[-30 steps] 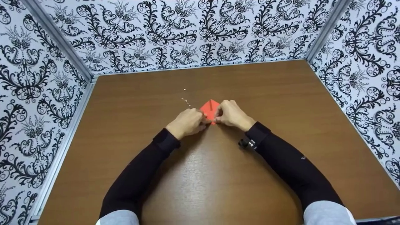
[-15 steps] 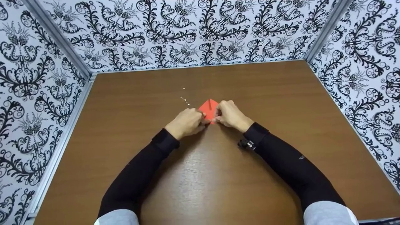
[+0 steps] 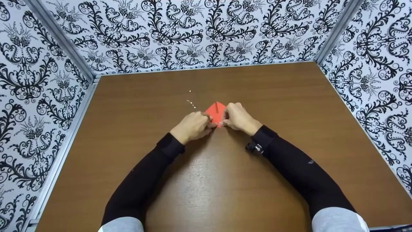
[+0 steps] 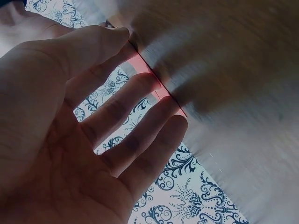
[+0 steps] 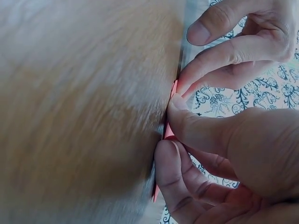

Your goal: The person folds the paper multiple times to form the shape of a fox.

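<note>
A small piece of folded red-orange paper (image 3: pixel 215 111) lies on the wooden table, its pointed corner facing away and a short dark line near that corner. My left hand (image 3: pixel 193 126) presses on its left side; in the left wrist view several fairly straight fingers rest along the paper's edge (image 4: pixel 139 64). On the other side my right hand (image 3: pixel 238 117) pinches the near right part with thumb and index finger. Seen from the right wrist, the right thumb (image 5: pixel 187 116) sits on the thin red fold (image 5: pixel 168 132), close to the left index fingertip. Fingers hide both side corners.
Tiny white specks (image 3: pixel 192 103) lie on the table (image 3: pixel 141 106) beyond my left hand. Patterned black-and-white panels (image 3: pixel 206 35) in metal frames enclose the back and sides. A small dark device (image 3: pixel 254 148) is strapped at my right wrist.
Both hands stay at the paper with only slight finger movement. A little more of the paper's near tip shows between the fingertips than one second ago.
</note>
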`<state>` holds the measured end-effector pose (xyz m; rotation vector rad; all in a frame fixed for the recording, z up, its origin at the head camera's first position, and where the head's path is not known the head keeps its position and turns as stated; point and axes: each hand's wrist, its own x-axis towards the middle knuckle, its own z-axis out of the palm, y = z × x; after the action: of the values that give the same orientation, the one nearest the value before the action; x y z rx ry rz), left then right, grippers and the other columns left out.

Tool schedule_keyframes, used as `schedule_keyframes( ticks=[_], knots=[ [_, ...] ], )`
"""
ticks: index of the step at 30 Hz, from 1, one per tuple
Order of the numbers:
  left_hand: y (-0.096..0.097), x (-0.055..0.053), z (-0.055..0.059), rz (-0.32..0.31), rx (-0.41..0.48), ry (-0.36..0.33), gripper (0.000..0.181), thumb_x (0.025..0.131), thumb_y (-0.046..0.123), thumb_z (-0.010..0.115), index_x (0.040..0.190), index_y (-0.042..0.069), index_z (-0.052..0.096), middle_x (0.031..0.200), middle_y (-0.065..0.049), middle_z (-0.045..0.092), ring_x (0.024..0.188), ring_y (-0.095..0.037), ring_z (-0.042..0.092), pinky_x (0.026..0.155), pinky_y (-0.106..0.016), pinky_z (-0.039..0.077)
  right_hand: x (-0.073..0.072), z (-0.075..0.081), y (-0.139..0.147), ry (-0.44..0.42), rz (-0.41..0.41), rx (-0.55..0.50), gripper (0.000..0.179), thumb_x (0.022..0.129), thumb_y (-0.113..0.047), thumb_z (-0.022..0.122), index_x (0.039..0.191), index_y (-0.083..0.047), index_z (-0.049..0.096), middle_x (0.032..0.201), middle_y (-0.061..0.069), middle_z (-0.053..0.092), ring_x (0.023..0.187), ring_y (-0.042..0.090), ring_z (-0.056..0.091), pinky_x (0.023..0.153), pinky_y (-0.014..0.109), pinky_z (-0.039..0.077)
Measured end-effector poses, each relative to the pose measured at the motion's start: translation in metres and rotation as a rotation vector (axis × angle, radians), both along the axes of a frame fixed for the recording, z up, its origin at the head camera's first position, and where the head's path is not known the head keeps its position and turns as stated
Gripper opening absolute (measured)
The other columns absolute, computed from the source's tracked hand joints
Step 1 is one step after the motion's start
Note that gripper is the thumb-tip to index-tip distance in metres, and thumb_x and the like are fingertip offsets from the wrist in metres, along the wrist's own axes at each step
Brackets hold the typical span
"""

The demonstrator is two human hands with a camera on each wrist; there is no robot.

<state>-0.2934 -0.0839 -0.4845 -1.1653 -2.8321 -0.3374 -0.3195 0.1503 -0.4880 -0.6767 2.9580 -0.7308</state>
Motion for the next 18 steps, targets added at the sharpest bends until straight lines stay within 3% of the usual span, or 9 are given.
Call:
schedule_keyframes(
  ticks=[7, 11, 18],
  knots=[
    [-0.001, 0.0, 0.0, -0.009, -0.027, -0.017, 0.019, 0.103, 0.015, 0.088, 0.121, 0.017, 0.093, 0.11, -0.014, 0.084, 0.102, -0.047, 0.08, 0.093, -0.059, 0.069, -0.003, 0.001, 0.002, -0.001, 0.008, -0.005, 0.023, 0.095, -0.026, 0.101, 0.085, -0.009, 0.089, 0.086, 0.006, 0.086, 0.075, 0.018, 0.069, 0.075, 0.039, 0.06],
    [-0.002, 0.0, -0.002, -0.013, -0.033, -0.011, 0.022, 0.105, 0.016, 0.087, 0.126, 0.021, 0.093, 0.114, -0.014, 0.085, 0.104, -0.047, 0.079, 0.095, -0.06, 0.068, -0.006, 0.001, 0.006, 0.008, -0.007, -0.019, 0.022, 0.097, -0.022, 0.099, 0.084, -0.008, 0.087, 0.085, 0.008, 0.085, 0.074, 0.018, 0.067, 0.074, 0.038, 0.058],
    [-0.003, 0.002, -0.002, 0.015, 0.01, -0.048, 0.017, 0.105, 0.013, 0.087, 0.121, 0.008, 0.091, 0.119, -0.014, 0.085, 0.104, -0.044, 0.079, 0.093, -0.056, 0.068, -0.015, 0.001, 0.015, 0.008, -0.009, -0.052, 0.022, 0.1, -0.019, 0.096, 0.083, -0.006, 0.088, 0.082, 0.009, 0.084, 0.067, 0.014, 0.059, 0.067, 0.03, 0.048]
  ],
)
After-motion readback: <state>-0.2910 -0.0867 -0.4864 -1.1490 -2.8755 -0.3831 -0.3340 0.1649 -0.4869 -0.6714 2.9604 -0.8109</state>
